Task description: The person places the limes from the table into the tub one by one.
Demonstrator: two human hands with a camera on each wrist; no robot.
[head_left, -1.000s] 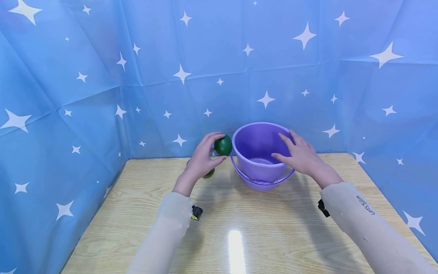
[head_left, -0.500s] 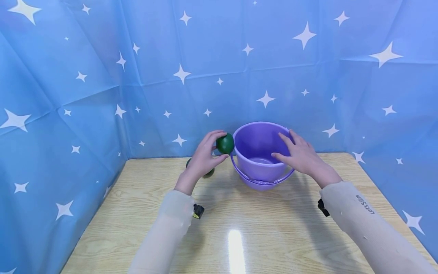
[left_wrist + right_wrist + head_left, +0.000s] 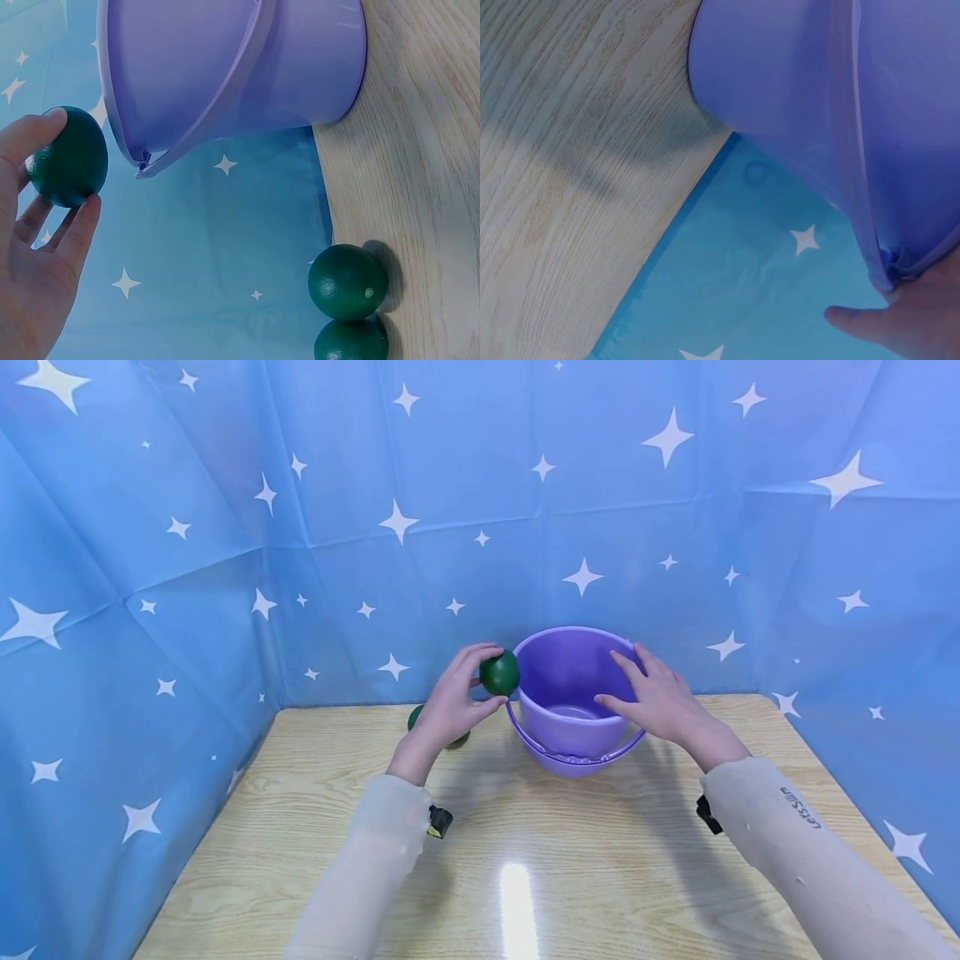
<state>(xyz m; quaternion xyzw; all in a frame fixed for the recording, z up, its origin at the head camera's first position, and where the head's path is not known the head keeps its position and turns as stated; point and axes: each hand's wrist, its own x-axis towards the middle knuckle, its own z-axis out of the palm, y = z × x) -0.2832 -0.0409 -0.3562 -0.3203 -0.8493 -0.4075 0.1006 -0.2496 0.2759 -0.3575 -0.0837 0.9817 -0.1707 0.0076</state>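
Near the left rim of a purple bucket (image 3: 570, 739), my left hand (image 3: 447, 706) holds a dark green, smooth lime (image 3: 499, 673) above the table. In the left wrist view, the thumb is on one side of the held lime (image 3: 71, 159) and the fingertips on the other. Spread fingers of my right hand (image 3: 660, 702) lie over the bucket's right rim. The right wrist view has that hand (image 3: 922, 322) at the handle joint, one straight finger outside the wall, the others mostly hidden. The visible inside of the bucket shows no lime.
Two more limes rest on the table beside the bucket, a nearer lime (image 3: 347, 282) and another lime (image 3: 351, 341) touching it; my left hand partly covers them in the head view. A blue star-patterned cloth (image 3: 480, 485) hangs behind the wooden table (image 3: 322, 843).
My left hand has moved slightly right and up with the lime, closer to the bucket's rim. My right hand and the bucket have stayed put.
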